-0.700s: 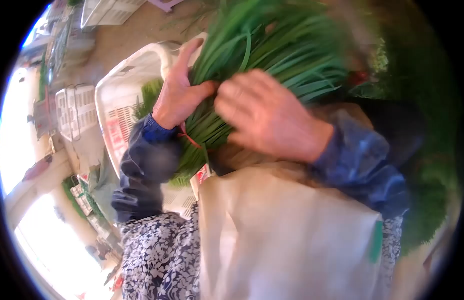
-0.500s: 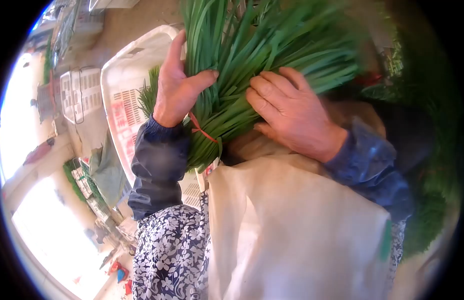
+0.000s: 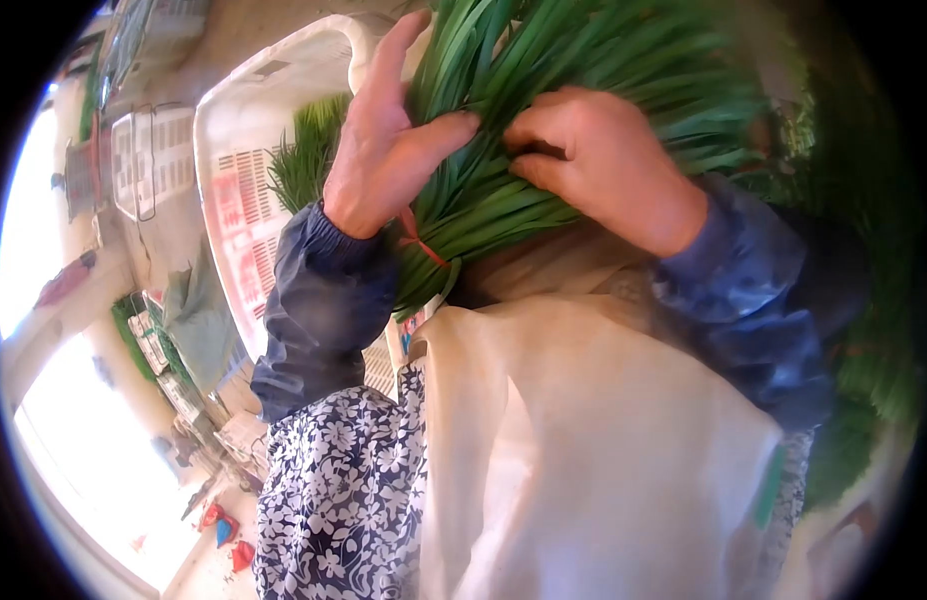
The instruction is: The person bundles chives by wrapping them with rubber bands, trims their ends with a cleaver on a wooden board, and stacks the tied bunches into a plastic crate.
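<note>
A large bunch of long green leaves (image 3: 503, 205) lies fanned out across the top centre, with a red tie (image 3: 419, 240) round its lower left end. Against the bunch's left side rests my left hand (image 3: 391, 145), thumb and forefinger spread apart; its other fingers are hidden. My right hand (image 3: 608, 165) is on top of the leaves, its fingers curled and the thumb close below them. Whether single leaves are pinched there is too small to tell. Beneath the bunch, a pale apron (image 3: 603, 430) covers my lap.
A white plastic crate (image 3: 218, 180) stands at the left of the bunch, with more greens (image 3: 308, 165) inside. Another white crate (image 3: 153, 165) is farther left. Dark green leaves (image 3: 863, 400) fill the right edge. Small red and blue items (image 3: 226, 528) lie at the lower left.
My right hand has gone from flat and blurred over the leaves to curled fingers on them, a little higher and to the right. My left hand has shifted slightly right and up.
</note>
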The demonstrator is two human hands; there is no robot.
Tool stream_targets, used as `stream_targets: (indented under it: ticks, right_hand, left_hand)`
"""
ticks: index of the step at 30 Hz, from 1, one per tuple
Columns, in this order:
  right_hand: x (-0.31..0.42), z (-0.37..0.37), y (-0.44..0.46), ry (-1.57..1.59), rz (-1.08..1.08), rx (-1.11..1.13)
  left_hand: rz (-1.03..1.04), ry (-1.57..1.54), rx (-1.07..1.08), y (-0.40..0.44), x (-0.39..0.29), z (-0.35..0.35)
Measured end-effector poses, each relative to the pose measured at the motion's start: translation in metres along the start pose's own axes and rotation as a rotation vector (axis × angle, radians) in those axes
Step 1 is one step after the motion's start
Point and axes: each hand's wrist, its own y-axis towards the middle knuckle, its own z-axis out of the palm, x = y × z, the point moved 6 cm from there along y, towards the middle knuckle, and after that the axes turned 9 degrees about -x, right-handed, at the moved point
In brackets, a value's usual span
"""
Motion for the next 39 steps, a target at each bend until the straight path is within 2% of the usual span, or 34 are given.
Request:
stream_targets:
  ticks: [5,7,11,13,15,18,19,20,22,23,24,25,26,27,28,29,30,31,32,34,35,37,39]
  right_hand:
    - [0.003,0.008,0.009,0.062,-0.008,0.067]
    - [0.0,0.015,0.012,0.153,0.171,0.151]
    - [0.003,0.021,0.015,0.039,0.149,0.158]
    - [0.004,0.015,0.01,0.151,0.043,-0.066]
    - [0.001,0.014,0.003,0.185,0.054,-0.097]
    - [0.0,0.005,-0.007,0.213,0.044,-0.166]
    - [-0.001,-0.001,-0.011,0.094,0.011,-0.187]
    - [-0.002,-0.007,-0.016,-0.024,-0.023,-0.206]
    - [-0.011,-0.04,-0.021,-0.22,-0.149,-0.252]
    - [-0.028,-0.062,-0.027,-0.19,-0.003,-0.31]
    - [-0.038,-0.086,-0.036,-0.168,0.049,-0.427]
    - [-0.057,-0.113,-0.051,-0.143,0.289,-0.381]
    - [-0.075,-0.142,-0.07,-0.175,0.403,-0.467]
    - [-0.095,-0.176,-0.092,-0.329,0.353,-0.557]
    - [-0.118,-0.211,-0.118,-0.553,0.412,-0.62]
    - [-0.129,-0.24,-0.14,-0.821,0.494,-0.539]
    - [-0.139,-0.257,-0.156,-1.127,0.762,-0.374]
    - [-0.131,-0.259,-0.158,-1.261,0.592,-0.368]
    - [-0.123,-0.253,-0.159,-1.378,0.425,-0.361]
    - [-0.063,-0.234,-0.125,-0.859,0.178,-0.499]
    - [-0.032,-0.207,-0.101,-0.517,0.247,-0.509]
    - [0.015,-0.14,-0.066,-0.233,-0.19,-0.351]
    - [0.028,-0.07,-0.043,-0.191,-0.193,-0.162]
  left_hand:
    - [-0.013,-0.035,-0.004,0.003,0.004,0.0]
    - [-0.011,-0.073,0.0,0.003,0.006,0.0]
    - [0.022,-0.053,-0.017,-0.001,0.002,0.001]
    - [0.067,0.003,-0.019,-0.003,0.001,0.004]
    - [0.259,0.0,-0.051,-0.007,0.0,0.005]
    - [0.317,-0.016,-0.018,-0.014,-0.003,0.013]
    - [0.388,0.115,0.005,-0.014,-0.002,0.013]
    - [0.389,0.106,0.007,-0.014,-0.003,0.014]
    - [0.249,-0.031,0.014,-0.016,0.0,0.015]
    - [0.22,-0.038,0.019,-0.016,0.001,0.016]
    - [0.224,-0.053,0.019,-0.015,0.004,0.013]
    - [0.254,0.051,0.023,-0.014,0.008,0.01]
    - [0.291,0.149,0.025,-0.011,0.009,0.012]
    - [0.208,0.077,0.031,-0.011,0.007,0.016]
    - [0.227,0.048,0.034,-0.01,-0.001,0.016]
    - [0.221,0.198,0.097,-0.008,-0.004,0.02]
    - [0.209,0.354,0.158,-0.009,-0.005,0.026]
    - [0.127,0.231,0.158,-0.008,-0.005,0.031]
    - [0.141,0.233,0.172,-0.005,-0.007,0.035]
    - [0.068,0.098,0.149,-0.001,-0.016,0.036]
    - [0.028,0.079,0.181,0.001,-0.017,0.035]
    - [0.039,0.081,0.167,0.003,-0.025,0.034]
    - [0.025,0.035,0.102,0.006,-0.02,0.025]
